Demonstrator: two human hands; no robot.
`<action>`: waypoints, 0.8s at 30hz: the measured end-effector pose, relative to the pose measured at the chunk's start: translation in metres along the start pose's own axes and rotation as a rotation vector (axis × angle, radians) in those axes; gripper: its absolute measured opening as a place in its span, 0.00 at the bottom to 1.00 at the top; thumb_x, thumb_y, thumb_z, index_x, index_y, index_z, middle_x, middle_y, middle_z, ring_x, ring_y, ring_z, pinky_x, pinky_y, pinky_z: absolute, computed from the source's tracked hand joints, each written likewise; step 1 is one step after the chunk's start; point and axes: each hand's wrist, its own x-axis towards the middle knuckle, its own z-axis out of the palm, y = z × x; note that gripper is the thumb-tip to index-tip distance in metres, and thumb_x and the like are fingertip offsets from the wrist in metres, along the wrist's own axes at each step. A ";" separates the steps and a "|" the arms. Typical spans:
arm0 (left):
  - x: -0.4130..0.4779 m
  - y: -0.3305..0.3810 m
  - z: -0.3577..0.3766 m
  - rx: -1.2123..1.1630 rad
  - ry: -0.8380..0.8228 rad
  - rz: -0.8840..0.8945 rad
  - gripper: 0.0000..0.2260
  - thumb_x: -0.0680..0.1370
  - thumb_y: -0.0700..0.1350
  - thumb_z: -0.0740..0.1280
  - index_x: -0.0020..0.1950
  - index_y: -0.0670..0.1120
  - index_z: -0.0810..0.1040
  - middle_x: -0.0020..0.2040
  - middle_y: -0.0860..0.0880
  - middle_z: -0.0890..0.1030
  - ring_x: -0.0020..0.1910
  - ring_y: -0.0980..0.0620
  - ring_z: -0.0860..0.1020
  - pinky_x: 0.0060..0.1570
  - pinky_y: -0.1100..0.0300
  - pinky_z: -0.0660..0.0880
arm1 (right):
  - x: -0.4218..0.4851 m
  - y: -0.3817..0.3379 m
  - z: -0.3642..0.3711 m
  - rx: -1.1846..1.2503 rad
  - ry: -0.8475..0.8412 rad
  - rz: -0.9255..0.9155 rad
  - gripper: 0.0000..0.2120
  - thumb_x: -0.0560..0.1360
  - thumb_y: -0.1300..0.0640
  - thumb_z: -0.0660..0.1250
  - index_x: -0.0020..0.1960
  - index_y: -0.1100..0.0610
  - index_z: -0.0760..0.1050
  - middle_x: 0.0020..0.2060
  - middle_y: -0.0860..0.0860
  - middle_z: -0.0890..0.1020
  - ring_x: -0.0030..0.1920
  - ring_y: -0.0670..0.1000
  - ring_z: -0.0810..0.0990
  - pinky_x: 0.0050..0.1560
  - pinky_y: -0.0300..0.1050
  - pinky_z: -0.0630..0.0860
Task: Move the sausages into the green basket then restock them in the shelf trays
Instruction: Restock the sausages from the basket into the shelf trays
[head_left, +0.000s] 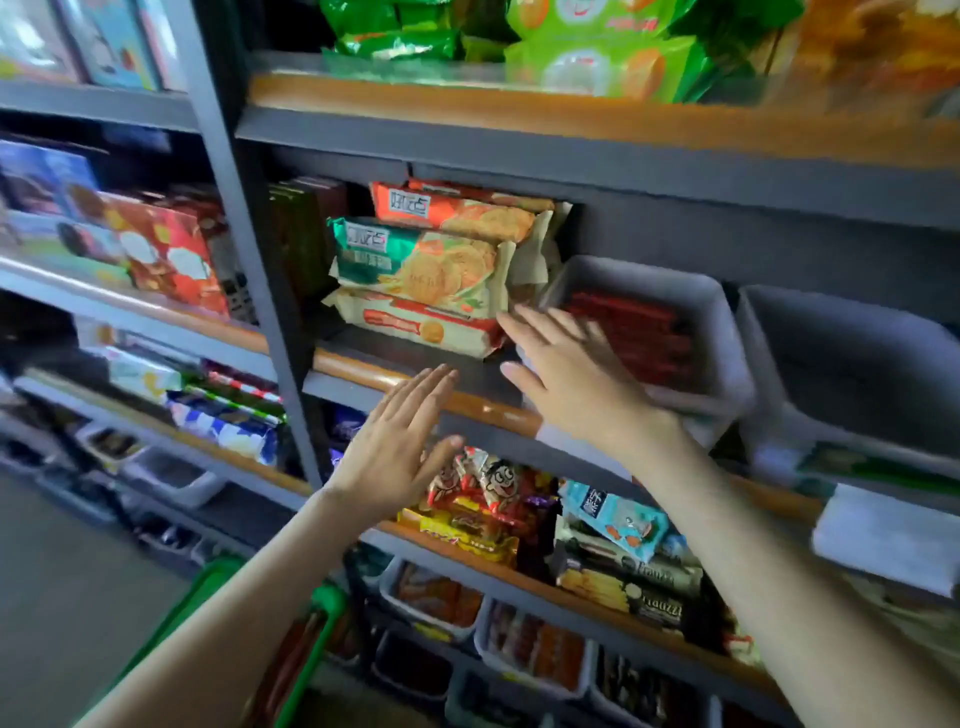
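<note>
While the green basket (330, 597) is seen low and near, under the left forearm, both arms are stretched toward the shelves. The left hand (395, 447) is held flat before the shelf edge (467, 400), fingers straight and close together, nothing held. Farther right, the right hand (566, 379) is spread, fingers apart, at the near left corner of a grey tray (724, 327), in which the red sausages (639, 338) are laid.
</note>
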 end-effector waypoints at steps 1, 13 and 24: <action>-0.020 -0.006 -0.001 0.007 -0.008 -0.040 0.28 0.82 0.57 0.52 0.77 0.42 0.57 0.76 0.46 0.60 0.75 0.50 0.56 0.74 0.61 0.47 | 0.000 -0.017 0.010 0.027 0.045 -0.052 0.25 0.78 0.48 0.56 0.73 0.57 0.64 0.70 0.55 0.70 0.68 0.56 0.68 0.62 0.52 0.63; -0.319 -0.128 0.013 0.128 -0.247 -0.605 0.29 0.82 0.60 0.48 0.71 0.39 0.67 0.69 0.39 0.71 0.68 0.41 0.71 0.70 0.51 0.58 | -0.004 -0.218 0.210 0.354 -0.298 -0.367 0.26 0.77 0.54 0.61 0.73 0.60 0.64 0.66 0.56 0.73 0.65 0.57 0.72 0.63 0.53 0.70; -0.546 -0.273 0.116 0.207 -0.567 -0.840 0.31 0.74 0.53 0.69 0.71 0.39 0.66 0.69 0.39 0.72 0.67 0.41 0.72 0.71 0.49 0.54 | -0.022 -0.405 0.513 0.175 -0.990 -0.434 0.43 0.74 0.69 0.60 0.77 0.54 0.36 0.77 0.52 0.48 0.76 0.53 0.47 0.75 0.48 0.47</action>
